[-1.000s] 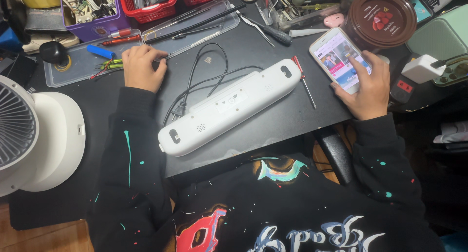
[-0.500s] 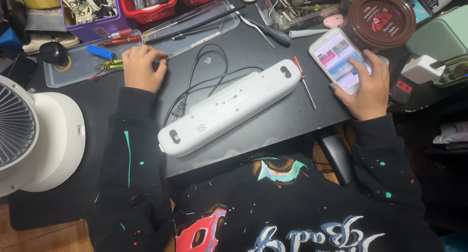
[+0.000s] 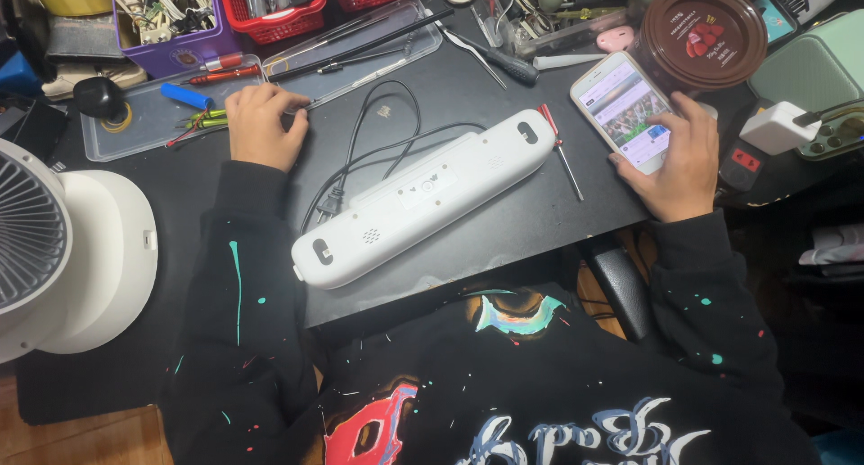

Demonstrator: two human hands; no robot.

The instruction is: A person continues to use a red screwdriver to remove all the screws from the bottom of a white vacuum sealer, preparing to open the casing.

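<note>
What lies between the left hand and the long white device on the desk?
Only the black cord loops across the desk between the left hand and the white device. It lies flat, so nothing visible blocks the reach.

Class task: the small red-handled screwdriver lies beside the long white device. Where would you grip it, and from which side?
Grip the red handle, the thicker far end, from above. The red-handled screwdriver lies flat, and the white device crowds its left, so come slightly from the right, where the right hand is nearest.

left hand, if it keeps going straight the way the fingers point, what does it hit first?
The left hand points up and a little right, fingertips at the edge of the clear plastic tray. Straight on it would probably meet the thin black tool lying on that tray, then the red basket; depth is uncertain.
</note>
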